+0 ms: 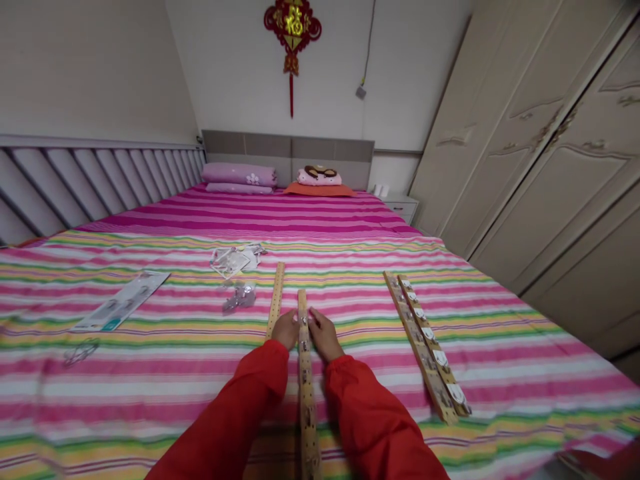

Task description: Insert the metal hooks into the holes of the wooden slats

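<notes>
A long, narrow wooden strip [305, 393] with holes lies lengthwise in front of me, with several small metal pieces along it. My left hand [287, 329] is closed at its left edge, near the metal piece [303, 321] closest to the far end. Across from it, my right hand [324, 335] grips the right edge with bent fingers. The exact finger contact is small and partly hidden. Just left of my left hand lies a second holed wooden strip [277, 293], with no metal pieces visible on it.
On the striped bed sheet [200, 373], small plastic-wrapped pieces [240, 297] and a pile of clear packets [237, 259] lie to the left. Farther left are a flat package [123, 301] and thin wire-like loops [81, 351]. Two strips with fittings [420, 343] rest at right.
</notes>
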A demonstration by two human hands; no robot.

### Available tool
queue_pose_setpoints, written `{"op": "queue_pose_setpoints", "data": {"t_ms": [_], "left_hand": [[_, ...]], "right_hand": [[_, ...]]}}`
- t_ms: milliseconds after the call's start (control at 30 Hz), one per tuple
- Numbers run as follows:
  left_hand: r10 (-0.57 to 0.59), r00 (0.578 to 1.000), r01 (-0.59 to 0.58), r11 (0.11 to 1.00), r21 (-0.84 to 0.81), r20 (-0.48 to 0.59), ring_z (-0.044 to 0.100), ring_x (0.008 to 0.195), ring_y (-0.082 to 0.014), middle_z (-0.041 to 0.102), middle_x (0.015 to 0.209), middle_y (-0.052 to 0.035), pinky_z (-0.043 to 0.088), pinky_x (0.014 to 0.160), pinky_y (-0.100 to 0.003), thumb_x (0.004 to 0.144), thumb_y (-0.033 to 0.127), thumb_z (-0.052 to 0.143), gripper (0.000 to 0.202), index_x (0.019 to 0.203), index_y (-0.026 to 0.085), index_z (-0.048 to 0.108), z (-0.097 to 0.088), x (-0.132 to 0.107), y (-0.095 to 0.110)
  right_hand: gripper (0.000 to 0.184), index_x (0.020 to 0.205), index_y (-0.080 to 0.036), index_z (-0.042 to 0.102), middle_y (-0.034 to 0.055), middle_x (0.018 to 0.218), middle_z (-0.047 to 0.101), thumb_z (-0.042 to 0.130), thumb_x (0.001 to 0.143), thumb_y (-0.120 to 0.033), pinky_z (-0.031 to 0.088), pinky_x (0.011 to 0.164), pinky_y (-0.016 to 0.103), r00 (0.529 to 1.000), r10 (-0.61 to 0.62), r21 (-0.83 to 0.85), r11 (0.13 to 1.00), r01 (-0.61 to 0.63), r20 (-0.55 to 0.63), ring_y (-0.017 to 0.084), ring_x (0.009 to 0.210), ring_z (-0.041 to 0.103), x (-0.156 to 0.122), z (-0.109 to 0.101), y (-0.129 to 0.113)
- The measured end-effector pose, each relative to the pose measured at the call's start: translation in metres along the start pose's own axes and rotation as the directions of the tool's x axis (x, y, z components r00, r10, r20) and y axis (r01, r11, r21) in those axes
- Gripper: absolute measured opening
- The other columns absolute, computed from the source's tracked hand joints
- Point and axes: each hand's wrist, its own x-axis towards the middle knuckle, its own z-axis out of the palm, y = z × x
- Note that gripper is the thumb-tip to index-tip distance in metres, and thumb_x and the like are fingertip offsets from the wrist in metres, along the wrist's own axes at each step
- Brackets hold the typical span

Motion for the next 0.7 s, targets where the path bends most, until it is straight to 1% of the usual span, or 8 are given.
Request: {"op": "queue_pose_setpoints", "data": {"t_ms": [100, 167, 300, 400, 500, 600, 667, 700], "left_hand": [[0.002, 1.000, -0.002, 0.999, -0.039, 0.011, 0.063, 0.075, -0.0165, 0.070, 0.076, -0.0048, 0.045, 0.068, -0.023, 0.076, 0.015, 0.050, 0.025, 0.087, 0.015, 0.072, -0.001, -0.002, 0.002], [0.002, 1.000, -0.002, 0.999, -0.052, 0.016, 0.063, 0.073, -0.0167, 0.070, 0.072, -0.0049, 0.045, 0.065, -0.023, 0.075, 0.015, 0.050, 0.023, 0.080, 0.014, 0.073, 0.001, -0.004, 0.001], [0.011, 1.000, -0.009, 0.997, -0.081, 0.022, 0.062, 0.066, -0.0152, 0.068, 0.063, -0.0022, 0.044, 0.059, -0.022, 0.071, 0.013, 0.052, 0.020, 0.071, 0.016, 0.072, 0.006, -0.007, -0.001], [0.017, 1.000, -0.017, 0.995, -0.097, -0.009, 0.058, 0.057, -0.0143, 0.062, 0.052, 0.0002, 0.043, 0.055, -0.022, 0.066, 0.014, 0.057, 0.013, 0.061, 0.015, 0.069, 0.001, -0.008, -0.002], [0.015, 0.994, -0.028, 0.993, -0.119, -0.104, 0.057, 0.056, -0.0136, 0.062, 0.055, 0.0006, 0.044, 0.056, -0.023, 0.064, 0.016, 0.057, 0.010, 0.065, 0.015, 0.068, -0.022, -0.005, -0.008], [-0.010, 0.965, -0.028, 0.990, -0.140, -0.263, 0.060, 0.068, -0.0141, 0.067, 0.073, -0.0025, 0.047, 0.064, -0.024, 0.070, 0.019, 0.051, 0.023, 0.084, 0.014, 0.068, -0.060, 0.000, -0.030], [-0.059, 0.916, 0.001, 0.989, -0.146, -0.397, 0.060, 0.075, -0.0157, 0.067, 0.080, -0.0058, 0.048, 0.070, -0.026, 0.071, 0.021, 0.048, 0.028, 0.090, 0.011, 0.065, -0.085, 0.003, -0.051], [-0.104, 0.859, 0.022, 0.986, -0.167, -0.501, 0.060, 0.073, -0.0164, 0.066, 0.078, -0.0060, 0.048, 0.069, -0.027, 0.068, 0.022, 0.051, 0.027, 0.089, 0.011, 0.065, -0.096, 0.004, -0.063]], "right_hand": [[0.029, 0.094, -0.023, 0.074, 0.0032, 0.087, 0.074, 0.050, 0.077, -0.025, 0.049, 0.082, 0.036, 0.999, -0.038, 0.048, 0.998, 0.038, 0.005, 0.023, 0.086, 0.064, -0.001, 0.000, -0.002], [0.027, 0.085, -0.022, 0.075, 0.0036, 0.081, 0.074, 0.050, 0.075, -0.025, 0.049, 0.079, 0.037, 1.000, -0.022, 0.071, 0.997, 0.022, -0.004, 0.024, 0.082, 0.065, -0.004, 0.000, -0.003], [0.027, 0.080, -0.020, 0.076, 0.0048, 0.076, 0.073, 0.052, 0.074, -0.031, 0.050, 0.075, 0.038, 1.000, -0.002, 0.113, 0.994, 0.003, -0.007, 0.024, 0.078, 0.065, -0.011, -0.002, -0.004], [0.026, 0.078, -0.019, 0.075, 0.0044, 0.073, 0.072, 0.057, 0.071, -0.036, 0.050, 0.070, 0.035, 0.999, 0.042, 0.195, 0.980, -0.037, -0.026, 0.023, 0.074, 0.063, -0.015, -0.005, -0.004], [0.030, 0.081, -0.017, 0.075, 0.0019, 0.061, 0.066, 0.061, 0.068, -0.040, 0.045, 0.054, 0.029, 0.994, 0.108, 0.308, 0.946, -0.099, -0.012, 0.017, 0.056, 0.056, -0.018, -0.006, -0.004], [0.036, 0.083, -0.015, 0.073, -0.0020, 0.050, 0.055, 0.063, 0.068, -0.047, 0.036, 0.043, 0.023, 0.987, 0.159, 0.399, 0.906, -0.142, -0.011, 0.012, 0.045, 0.044, -0.020, -0.006, -0.003], [0.040, 0.082, -0.014, 0.072, -0.0029, 0.050, 0.052, 0.063, 0.068, -0.051, 0.033, 0.042, 0.022, 0.985, 0.171, 0.428, 0.893, -0.141, -0.032, 0.010, 0.044, 0.041, -0.022, -0.006, -0.003], [0.041, 0.081, -0.015, 0.071, -0.0030, 0.051, 0.051, 0.063, 0.067, -0.052, 0.032, 0.041, 0.022, 0.984, 0.173, 0.435, 0.890, -0.138, -0.042, 0.010, 0.044, 0.041, -0.023, -0.005, -0.003]]}}
